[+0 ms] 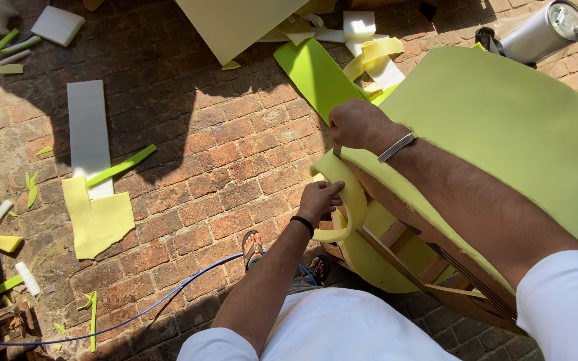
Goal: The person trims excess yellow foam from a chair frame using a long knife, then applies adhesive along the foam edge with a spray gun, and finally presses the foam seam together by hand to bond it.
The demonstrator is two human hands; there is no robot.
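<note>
Outdoors, a sunlit red brick floor [188,167] lies strewn with foam offcuts [96,220] and a blue hose [168,297]. The left hand [319,199] pinches a curling yellow foam strip [350,200]; the right hand [356,124] is fisted at the foam sheet's [503,127] edge over the wooden frame [436,261].

— What do we see on the brick floor [222,154], left of the hands?
— We see a white strip [88,130], a yellow offcut [98,220] touching it, and a thin green strip [122,166].
— And below them?
— A blue hose [162,301]. Above and right of them we see a white canister [536,30].
</note>
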